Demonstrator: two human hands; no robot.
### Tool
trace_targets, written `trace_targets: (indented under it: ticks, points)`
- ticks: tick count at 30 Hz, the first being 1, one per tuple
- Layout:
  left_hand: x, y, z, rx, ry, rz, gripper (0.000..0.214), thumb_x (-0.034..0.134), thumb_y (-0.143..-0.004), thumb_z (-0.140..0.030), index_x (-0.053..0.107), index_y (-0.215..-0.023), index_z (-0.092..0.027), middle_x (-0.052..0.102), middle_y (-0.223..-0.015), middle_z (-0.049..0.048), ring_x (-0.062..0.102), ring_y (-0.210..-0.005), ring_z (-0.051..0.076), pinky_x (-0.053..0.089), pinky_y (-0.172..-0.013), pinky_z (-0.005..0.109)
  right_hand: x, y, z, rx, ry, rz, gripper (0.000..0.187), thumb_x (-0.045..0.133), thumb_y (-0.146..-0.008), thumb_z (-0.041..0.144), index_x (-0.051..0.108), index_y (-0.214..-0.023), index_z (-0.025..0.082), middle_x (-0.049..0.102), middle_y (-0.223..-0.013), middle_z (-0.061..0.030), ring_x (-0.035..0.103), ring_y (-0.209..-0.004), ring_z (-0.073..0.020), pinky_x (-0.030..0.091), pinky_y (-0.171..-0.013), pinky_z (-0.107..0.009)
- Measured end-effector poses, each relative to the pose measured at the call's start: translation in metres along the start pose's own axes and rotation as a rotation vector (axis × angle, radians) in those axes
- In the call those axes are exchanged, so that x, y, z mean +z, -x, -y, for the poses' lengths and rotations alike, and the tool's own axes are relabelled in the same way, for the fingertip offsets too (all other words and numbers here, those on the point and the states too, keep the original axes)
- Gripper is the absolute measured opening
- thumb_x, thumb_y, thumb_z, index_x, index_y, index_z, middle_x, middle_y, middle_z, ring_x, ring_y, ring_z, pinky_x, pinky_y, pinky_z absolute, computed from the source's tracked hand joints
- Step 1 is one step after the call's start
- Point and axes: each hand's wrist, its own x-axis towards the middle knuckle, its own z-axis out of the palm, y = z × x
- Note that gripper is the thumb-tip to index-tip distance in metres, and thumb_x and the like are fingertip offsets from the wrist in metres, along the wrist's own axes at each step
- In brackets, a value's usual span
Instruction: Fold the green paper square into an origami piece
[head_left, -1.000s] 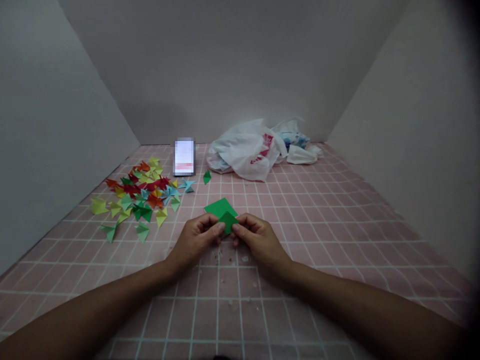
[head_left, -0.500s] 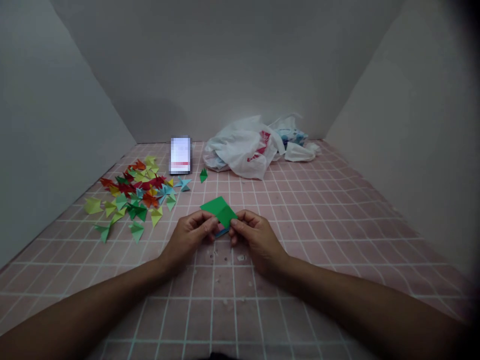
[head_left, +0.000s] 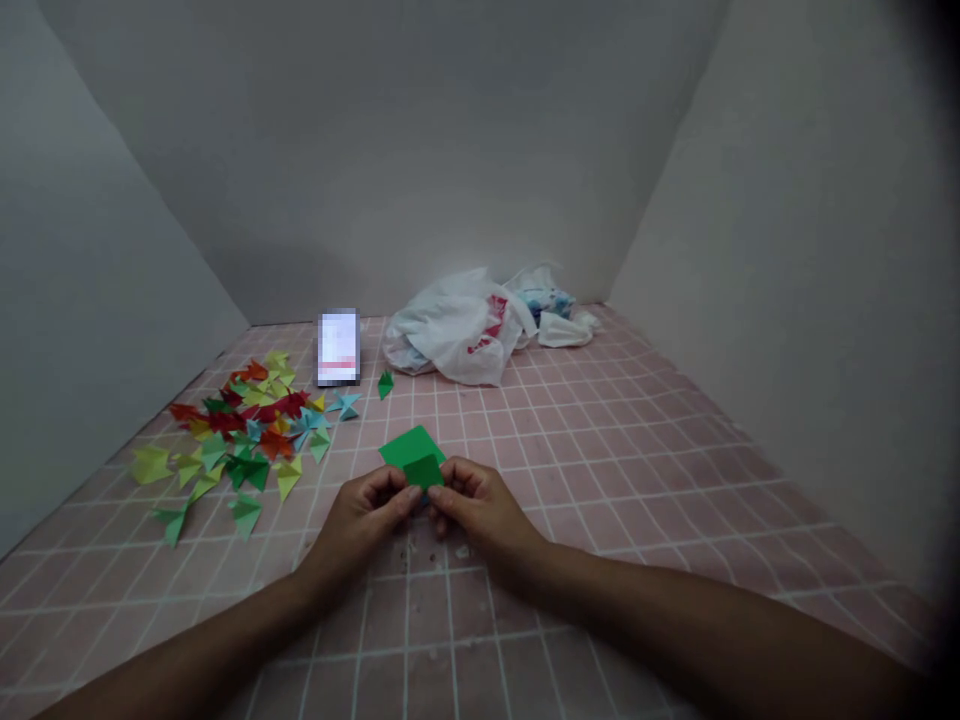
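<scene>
Green paper makes up the small square [head_left: 424, 470] held between both hands, near the middle of the view. The left hand [head_left: 364, 515] pinches its near edge from 8 o'clock, thumb on top; the right hand [head_left: 487, 510] pinches it from 4 o'clock, the two thumb tips close together. At 11 o'clock, right behind the square, shows a larger green sheet [head_left: 410, 443]; whether the two are joined, I cannot tell.

The step in hand looks like shaping or lining up a fold. The next move seems to call for even pressure from both thumbs, with edges matched before any crease is pressed.

From the square, a small folded piece [head_left: 385, 385] lies at 11 o'clock, and a lit phone [head_left: 338, 347] farther off beyond it. Folded coloured papers [head_left: 247, 468] spread over the pink table [head_left: 600, 450] towards 10, and a white plastic bag [head_left: 442, 320] rests near 12.
</scene>
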Motion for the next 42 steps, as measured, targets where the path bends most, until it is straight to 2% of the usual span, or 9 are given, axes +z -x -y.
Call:
trace_targets:
  ticks: [7,10,15,20,24,27,31,35,42]
  points:
    - [-0.001,0.001,-0.003,0.006,-0.127,0.079,0.037,0.067,-0.077,-0.049,0.052,-0.062,-0.019,0.049,-0.06,-0.0025,0.041,-0.058,0.013,0.032,-0.055,0.024,0.0,-0.001,-0.002,-0.007,0.045,-0.012,0.019,0.066,-0.079,0.032,0.054,-0.074,0.019,0.053,-0.06,0.006,0.049,-0.049,-0.0077,0.037,-0.052,-0.023]
    - [-0.002,0.002,-0.005,0.002,-0.151,0.065,0.036,0.068,-0.077,-0.05,0.054,-0.062,-0.02,0.05,-0.06,-0.0021,0.043,-0.059,0.014,0.034,-0.055,0.024,-0.002,-0.003,-0.006,0.014,0.065,-0.012,0.018,0.064,-0.082,0.029,0.051,-0.074,0.02,0.052,-0.058,0.0064,0.046,-0.047,-0.008,0.036,-0.049,-0.022]
    - [-0.002,0.0,-0.007,0.01,-0.076,0.009,0.03,0.07,-0.075,-0.049,0.065,-0.073,-0.019,0.057,-0.064,-0.0017,0.049,-0.058,0.014,0.04,-0.055,0.024,-0.005,-0.009,-0.014,-0.014,0.197,0.042,0.016,0.066,-0.079,0.02,0.052,-0.07,0.02,0.047,-0.06,0.0059,0.04,-0.051,-0.0077,0.029,-0.046,-0.02]
    - [-0.001,-0.004,-0.004,0.019,-0.026,-0.019,0.03,0.072,-0.077,-0.045,0.061,-0.069,-0.018,0.056,-0.058,-0.0031,0.049,-0.054,0.012,0.039,-0.053,0.023,-0.004,-0.008,-0.01,-0.075,0.192,-0.054,0.011,0.065,-0.077,0.018,0.054,-0.074,0.02,0.051,-0.064,0.0046,0.043,-0.055,-0.0089,0.031,-0.048,-0.02]
    - [0.003,-0.003,-0.01,-0.039,0.119,-0.035,0.028,0.079,-0.072,-0.04,0.062,-0.076,-0.017,0.063,-0.063,-0.0024,0.057,-0.058,0.012,0.046,-0.059,0.024,-0.004,-0.004,-0.001,-0.115,0.114,-0.116,0.016,0.067,-0.076,0.025,0.052,-0.081,0.022,0.051,-0.066,0.0054,0.044,-0.051,-0.009,0.035,-0.046,-0.021]
    - [0.004,-0.001,-0.018,-0.078,0.231,-0.082,0.034,0.084,-0.066,-0.039,0.06,-0.077,-0.017,0.065,-0.067,-0.0029,0.061,-0.06,0.012,0.05,-0.061,0.024,-0.005,-0.002,0.001,-0.125,0.066,-0.108,0.022,0.068,-0.078,0.033,0.049,-0.085,0.023,0.05,-0.065,0.007,0.044,-0.048,-0.009,0.035,-0.044,-0.022]
    - [0.004,0.0,-0.024,-0.085,0.274,-0.066,0.034,0.083,-0.068,-0.038,0.056,-0.074,-0.017,0.066,-0.07,-0.0021,0.066,-0.067,0.014,0.056,-0.069,0.029,-0.003,0.001,0.001,-0.148,0.058,-0.083,0.024,0.069,-0.08,0.037,0.051,-0.084,0.022,0.048,-0.063,0.0079,0.043,-0.046,-0.0076,0.035,-0.044,-0.022]
    - [0.006,0.0,-0.023,-0.068,0.285,-0.029,0.032,0.082,-0.069,-0.034,0.056,-0.072,-0.016,0.064,-0.071,-0.0027,0.065,-0.068,0.012,0.054,-0.072,0.028,-0.003,0.002,0.001,-0.131,0.05,-0.092,0.025,0.071,-0.077,0.035,0.051,-0.081,0.022,0.047,-0.062,0.0084,0.041,-0.046,-0.0069,0.034,-0.044,-0.022]
    - [0.003,-0.008,-0.027,0.023,0.111,0.061,0.022,0.077,-0.074,-0.032,0.062,-0.076,-0.016,0.062,-0.069,-0.0028,0.055,-0.064,0.01,0.043,-0.061,0.023,-0.007,-0.001,-0.001,-0.161,0.131,-0.106,0.019,0.07,-0.076,0.032,0.054,-0.077,0.021,0.05,-0.065,0.0058,0.043,-0.052,-0.0092,0.035,-0.049,-0.024]
